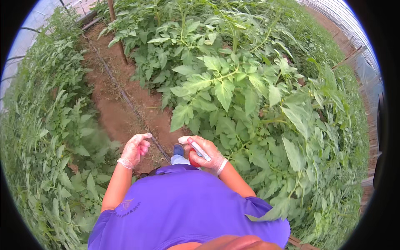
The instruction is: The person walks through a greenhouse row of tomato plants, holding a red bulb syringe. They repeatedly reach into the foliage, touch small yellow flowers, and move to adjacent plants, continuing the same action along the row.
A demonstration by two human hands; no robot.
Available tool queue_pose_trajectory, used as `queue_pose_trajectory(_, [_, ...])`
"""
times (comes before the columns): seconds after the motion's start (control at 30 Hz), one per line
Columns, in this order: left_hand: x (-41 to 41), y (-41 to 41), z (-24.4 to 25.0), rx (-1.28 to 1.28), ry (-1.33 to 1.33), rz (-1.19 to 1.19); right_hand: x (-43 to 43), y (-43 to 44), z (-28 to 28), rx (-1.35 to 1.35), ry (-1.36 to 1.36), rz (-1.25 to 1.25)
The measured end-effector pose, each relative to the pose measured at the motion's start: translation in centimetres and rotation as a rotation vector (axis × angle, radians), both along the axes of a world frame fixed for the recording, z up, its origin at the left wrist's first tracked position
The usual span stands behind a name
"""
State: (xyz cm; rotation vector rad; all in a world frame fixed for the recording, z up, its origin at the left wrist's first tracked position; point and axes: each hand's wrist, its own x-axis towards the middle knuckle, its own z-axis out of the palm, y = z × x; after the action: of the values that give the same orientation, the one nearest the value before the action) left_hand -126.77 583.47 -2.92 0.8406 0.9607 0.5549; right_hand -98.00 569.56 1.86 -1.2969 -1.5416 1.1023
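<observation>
Both hands wear thin clear gloves. My left hand point(135, 152) is raised over the soil path, its fingers loosely bent and the index finger held apart. I see nothing in it, and its fingertips look pink. Across from it, my right hand point(208, 152) grips a small white stick-like tool point(200, 150) with a red end. A red rounded object point(194, 158) shows below that tool, under the fingers. Part of it is hidden, so I cannot tell what it is. Leafy tomato plants point(223, 90) stand just beyond the right hand.
A dark drip hose point(120, 89) runs along the bare soil path point(107, 107). Dense tomato plants point(59, 125) line the left side. A wooden stake point(117, 31) rises near the top. Greenhouse film point(364, 61) borders the right. My shoe point(178, 149) is on the path.
</observation>
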Motion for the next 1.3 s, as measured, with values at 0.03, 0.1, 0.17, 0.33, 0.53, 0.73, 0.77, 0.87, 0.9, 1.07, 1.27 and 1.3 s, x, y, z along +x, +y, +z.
queue_pose_trajectory(0.03, [0.7,2.0,0.5,0.012,0.006,0.01,0.5,1.3,-0.1,0.023,-0.016,-0.021])
queue_pose_trajectory(0.1, [2.6,5.0,1.8,0.023,0.022,0.039,1.4,3.8,-0.3,0.127,0.019,-0.051])
queue_pose_trajectory(0.17, [4.4,7.7,3.4,0.079,0.022,0.012,2.8,6.4,-0.1,0.154,0.034,-0.064])
queue_pose_trajectory(0.33, [6.9,12.1,4.4,0.078,0.005,0.053,5.4,10.5,0.3,0.078,-0.139,-0.085])
queue_pose_trajectory(0.53, [8.2,22.4,4.6,0.19,0.027,0.072,7.8,11.2,-1.7,0.207,-0.179,-0.329])
queue_pose_trajectory(0.73, [15.6,38.7,10.0,0.462,-0.034,0.051,6.4,11.0,-0.8,0.078,-0.131,-0.561])
queue_pose_trajectory(0.77, [17.9,41.1,10.6,0.495,-0.029,0.021,6.2,10.9,-1.3,0.133,-0.121,-0.632])
queue_pose_trajectory(0.87, [25.8,45.9,12.6,0.511,0.179,-0.211,5.8,11.1,-1.4,0.114,-0.342,-0.688])
queue_pose_trajectory(0.9, [28.1,46.7,13.0,0.519,0.304,-0.306,5.5,11.2,-1.5,0.123,-0.485,-0.707])
queue_pose_trajectory(1.07, [38.3,52.1,10.4,0.485,0.39,-0.548,-0.8,17.1,1.9,-0.229,0.011,-1.133])
queue_pose_trajectory(1.27, [41.4,55.2,8.3,0.851,0.373,-0.823,-5.0,21.0,2.6,-0.239,-0.116,-1.264])
queue_pose_trajectory(1.3, [41.8,56.7,8.0,0.947,0.398,-0.926,-4.9,21.5,3.7,-0.241,-0.162,-1.277])
